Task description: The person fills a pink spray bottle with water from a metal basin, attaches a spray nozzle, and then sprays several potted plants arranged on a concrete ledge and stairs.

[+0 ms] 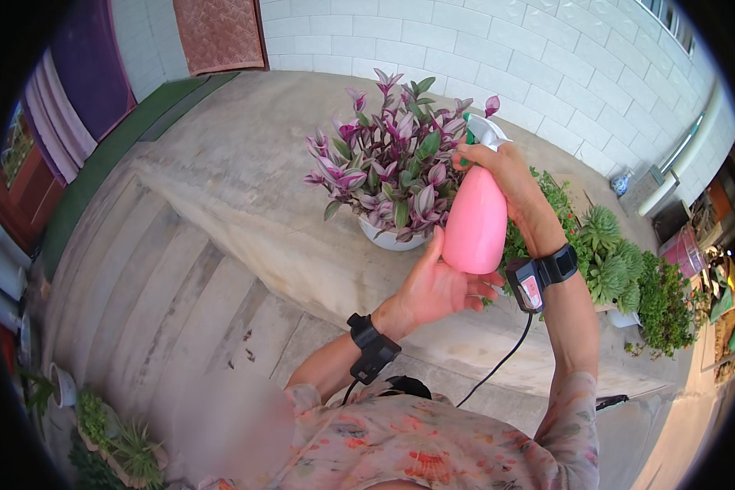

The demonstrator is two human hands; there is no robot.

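Note:
My right hand point(503, 177) is wrapped around the neck of a pink plastic spray bottle point(475, 226), just under its white and green trigger head point(487, 130). Below the bottle's base, my left hand point(432, 288) is spread with the palm up; the thumb reaches the bottle's lower side. Whether the palm bears any of its weight I cannot tell. Directly beyond the bottle, to the left, stands a purple and green striped tradescantia point(398, 165) in a white pot point(392, 237). The spray head is level with the plant's right-hand leaves.
Concrete steps point(159, 263) descend on the left from the ledge point(245, 141). Potted succulents point(609, 263) and leafy plants point(664, 306) line the right side. Behind runs a white tiled wall point(465, 43). More potted plants point(128, 441) stand at lower left. A cable point(502, 358) hangs from my right wrist device.

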